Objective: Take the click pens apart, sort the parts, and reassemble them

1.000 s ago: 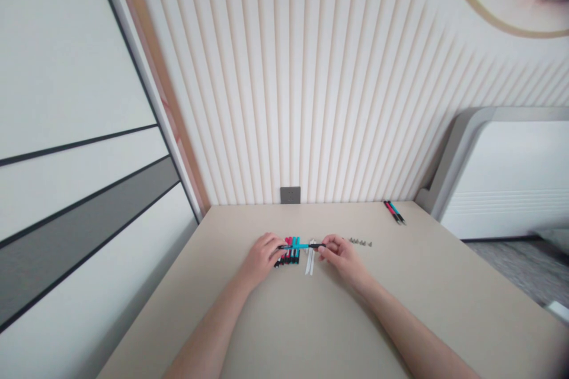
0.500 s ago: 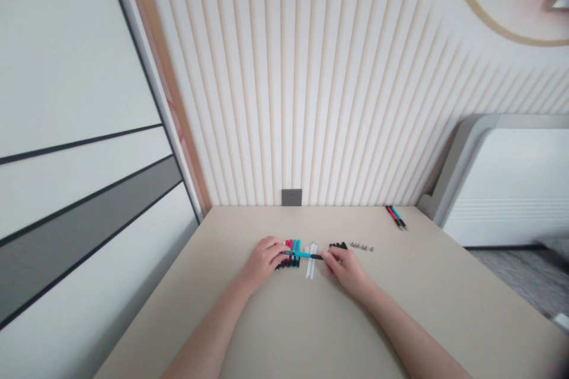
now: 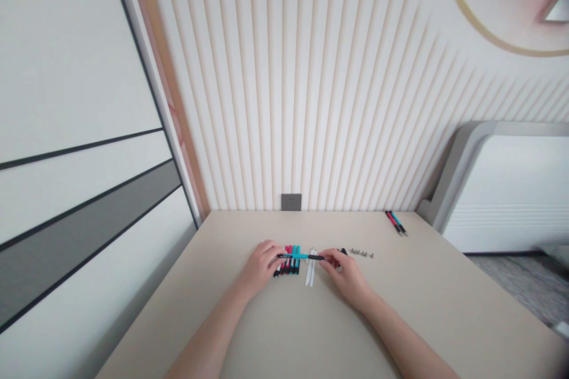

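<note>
A blue pen with black ends lies level between my two hands, above the table. My left hand pinches its left end, and the fingers of my right hand close on its black right end. Under the pen and beside my left hand is a row of red and blue pen barrels with black ends. Thin white refill-like strips lie just right of that row. Small black parts show behind my right hand, which partly hides them.
A row of small metallic tips lies right of my right hand. Two pens, one red and one blue, rest at the table's back right. The ribbed wall with a dark socket borders the table at the back.
The pen stays between both hands and now looks more level. My right hand has turned slightly, covering more of the black parts. The view has tilted up a little.
</note>
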A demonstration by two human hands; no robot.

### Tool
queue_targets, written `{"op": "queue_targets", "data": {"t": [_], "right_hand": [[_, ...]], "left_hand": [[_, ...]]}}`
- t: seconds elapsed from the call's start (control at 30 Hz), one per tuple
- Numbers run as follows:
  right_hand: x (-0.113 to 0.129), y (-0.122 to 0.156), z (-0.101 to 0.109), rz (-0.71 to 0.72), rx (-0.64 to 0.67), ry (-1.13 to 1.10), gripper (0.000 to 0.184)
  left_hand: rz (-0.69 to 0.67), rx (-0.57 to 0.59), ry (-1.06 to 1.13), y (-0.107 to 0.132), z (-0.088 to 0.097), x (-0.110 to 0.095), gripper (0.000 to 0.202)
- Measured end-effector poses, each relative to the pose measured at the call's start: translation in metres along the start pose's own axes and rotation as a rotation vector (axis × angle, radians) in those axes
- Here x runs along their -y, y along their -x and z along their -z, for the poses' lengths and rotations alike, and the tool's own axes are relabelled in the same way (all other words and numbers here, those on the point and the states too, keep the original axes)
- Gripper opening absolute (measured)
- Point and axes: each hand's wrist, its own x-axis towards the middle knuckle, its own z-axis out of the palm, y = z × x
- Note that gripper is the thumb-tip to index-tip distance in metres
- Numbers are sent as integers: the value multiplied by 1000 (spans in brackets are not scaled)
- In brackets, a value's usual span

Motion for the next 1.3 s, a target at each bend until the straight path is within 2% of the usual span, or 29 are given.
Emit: {"op": "queue_targets", "data": {"t": [0.17,0.3,0.33,0.5,0.6,0.73,0.87,0.93,1.07,1.17,1.3], "right_hand": [[-6,-2,-3,-39,29,50,53],[-9,-4,-3,-33,-63,23,32],[-10,-4,-3,-19,-79,18,32],[-10,-4,-3,19,-45,37,19],[-9,-3,-3,22,-26,62,24],[-8,-2,-3,15,11,108,45],[-7,-3,0,53,-27,57,24],[-6,-4,1,98,-39,48,25],[-5,-4,0,130,-27,52,15],[-7,-6,-3,129,-5,65,20],[-9,-8,-5,151,16,99,39]], "left_hand": [[-45,38,-40,-2,-1,2,10],[-28,11,-52,-2,-1,6,11],[-25,3,-49,-2,-1,6,11],[-19,6,-25,-1,-3,8,12],[-9,16,-14,-2,-4,7,13],[-14,34,-6,-2,-3,4,13],[-4,11,-12,-2,-2,3,13],[-3,8,-9,-2,-2,3,13],[-11,10,0,-2,-3,4,12],[-8,12,-6,-2,-3,5,11],[-6,37,-12,-1,-3,5,10]]}}
